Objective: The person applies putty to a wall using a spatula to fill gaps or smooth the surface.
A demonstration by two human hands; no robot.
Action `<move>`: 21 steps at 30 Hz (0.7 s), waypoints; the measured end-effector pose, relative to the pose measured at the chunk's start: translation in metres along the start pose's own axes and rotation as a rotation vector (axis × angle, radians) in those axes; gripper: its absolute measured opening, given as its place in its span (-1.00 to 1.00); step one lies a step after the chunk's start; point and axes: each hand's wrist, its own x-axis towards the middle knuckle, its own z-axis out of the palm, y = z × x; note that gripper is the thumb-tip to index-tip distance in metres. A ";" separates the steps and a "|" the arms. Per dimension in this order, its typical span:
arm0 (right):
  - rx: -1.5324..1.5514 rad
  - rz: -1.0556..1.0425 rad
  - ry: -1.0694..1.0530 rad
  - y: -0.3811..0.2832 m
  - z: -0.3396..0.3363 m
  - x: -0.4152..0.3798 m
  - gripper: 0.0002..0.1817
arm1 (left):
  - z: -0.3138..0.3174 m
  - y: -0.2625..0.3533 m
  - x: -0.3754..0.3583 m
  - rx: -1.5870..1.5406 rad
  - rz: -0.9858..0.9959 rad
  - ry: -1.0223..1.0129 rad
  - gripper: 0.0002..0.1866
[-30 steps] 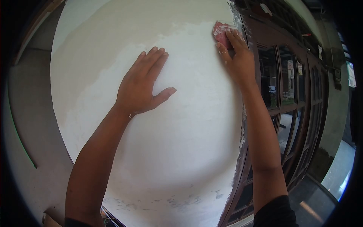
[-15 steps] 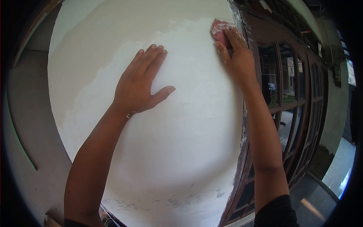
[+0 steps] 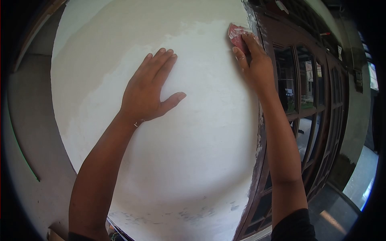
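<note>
A white wall surface fills the middle of the view, with a greyer band at the upper left and dark smudges near the bottom. My left hand lies on it, palm toward the wall, fingers stretched out and thumb apart, holding nothing. At the upper right, near the wall's rough edge, my right hand grips a flat red piece smeared with white, pressed against the surface. White specks show on my right thumb and my left wrist.
A dark brown wooden door frame with glass panes runs down the right side, right beside the wall's edge. A grey wall with a thin green line is at the left. A tiled floor shows at the lower right.
My right hand and the red piece have moved slightly down and to the right along the wall. My left hand has stayed in place.
</note>
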 end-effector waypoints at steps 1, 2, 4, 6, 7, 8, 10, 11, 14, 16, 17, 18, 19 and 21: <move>0.000 0.000 -0.002 -0.001 -0.003 -0.001 -0.42 | 0.000 0.000 0.000 0.002 0.001 0.007 -0.21; 0.076 0.018 0.009 -0.003 -0.005 0.000 -0.42 | -0.001 0.000 0.000 0.003 -0.002 0.007 -0.21; 0.154 0.040 0.020 -0.002 -0.003 0.001 -0.43 | -0.001 0.001 0.000 -0.002 -0.010 0.000 -0.21; 0.008 -0.041 0.076 0.004 0.005 0.006 -0.43 | -0.001 0.000 0.000 0.000 0.001 0.004 -0.21; 0.007 -0.041 0.080 0.004 0.005 0.007 -0.43 | -0.001 0.000 0.000 0.001 0.007 0.008 -0.21; -0.005 -0.019 0.051 0.004 0.005 0.008 -0.43 | -0.001 0.000 0.001 0.001 0.009 0.009 -0.21; -0.017 -0.002 0.020 0.003 0.004 0.007 -0.43 | -0.002 0.001 0.000 -0.005 0.005 0.006 -0.22; -0.044 -0.004 0.003 0.002 0.003 0.005 -0.42 | -0.002 0.001 0.000 -0.006 0.004 0.007 -0.22; -0.077 -0.011 -0.032 0.001 -0.001 -0.003 -0.41 | 0.000 0.001 0.000 -0.006 0.005 0.015 -0.22; -0.083 -0.015 -0.051 0.001 -0.006 -0.007 -0.40 | 0.000 0.002 0.001 0.003 -0.012 0.022 -0.22; -0.052 -0.028 -0.029 0.002 -0.010 -0.008 -0.45 | 0.000 0.002 0.001 0.001 -0.016 0.023 -0.22; -0.019 -0.042 -0.006 0.002 -0.013 -0.008 -0.50 | 0.000 0.002 0.001 -0.004 -0.016 0.018 -0.22; -0.017 -0.045 -0.006 0.000 -0.021 -0.005 -0.50 | -0.001 0.001 0.001 -0.007 -0.016 0.015 -0.23; 0.194 0.167 0.069 -0.005 -0.039 0.009 -0.62 | -0.001 0.002 0.001 -0.006 -0.016 0.019 -0.23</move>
